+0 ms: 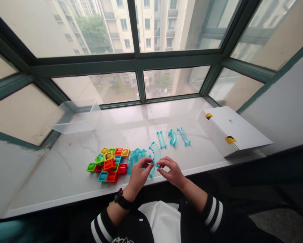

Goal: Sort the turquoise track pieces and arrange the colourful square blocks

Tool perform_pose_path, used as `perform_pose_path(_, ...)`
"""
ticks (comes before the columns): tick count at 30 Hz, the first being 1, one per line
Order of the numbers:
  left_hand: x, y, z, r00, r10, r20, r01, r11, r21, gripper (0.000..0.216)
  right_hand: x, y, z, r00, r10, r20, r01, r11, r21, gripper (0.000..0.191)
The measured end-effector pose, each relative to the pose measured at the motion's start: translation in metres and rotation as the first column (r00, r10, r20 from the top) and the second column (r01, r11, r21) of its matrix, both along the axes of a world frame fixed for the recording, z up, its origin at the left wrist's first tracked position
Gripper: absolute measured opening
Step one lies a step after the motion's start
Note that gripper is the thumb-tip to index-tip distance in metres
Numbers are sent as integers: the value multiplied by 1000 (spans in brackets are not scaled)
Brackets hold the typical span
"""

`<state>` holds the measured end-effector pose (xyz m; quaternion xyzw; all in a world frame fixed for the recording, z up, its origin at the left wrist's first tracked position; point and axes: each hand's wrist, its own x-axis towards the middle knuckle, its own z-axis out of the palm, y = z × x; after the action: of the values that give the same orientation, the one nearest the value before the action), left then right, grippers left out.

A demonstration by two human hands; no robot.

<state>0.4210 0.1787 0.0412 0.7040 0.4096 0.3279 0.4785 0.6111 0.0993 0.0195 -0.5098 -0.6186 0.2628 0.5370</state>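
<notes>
My left hand [138, 175] and my right hand [172, 172] meet near the front edge of a white marble window sill [65, 168]. Both pinch a clear teal curved track piece [154, 156] between their fingertips. A heap of more teal track pieces [135, 156] lies just left of it. Beside that heap sits a cluster of several square blocks [109, 161] in red, orange, yellow, green and blue. Three separate teal track pieces [173, 137] lie further back on the sill, beyond my right hand.
A clear plastic tub [76, 116] stands at the back left against the window. A white flat box [231, 130] with yellow-black tape lies at the right end. Window frames enclose the back and sides of the sill.
</notes>
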Motion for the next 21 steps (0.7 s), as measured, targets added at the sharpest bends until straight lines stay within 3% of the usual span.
perform_pose_path(13, 81, 26, 4, 993, -111, -49, 111, 994, -3, 18, 49, 8, -6, 943, -323, 77, 315, 944, 93, 14)
perform_pose_path(21, 112, 38, -4, 952, -282, -120, 286, 958, 11, 51, 90, 27, -16, 873, -445, 202, 433, 896, 100, 18)
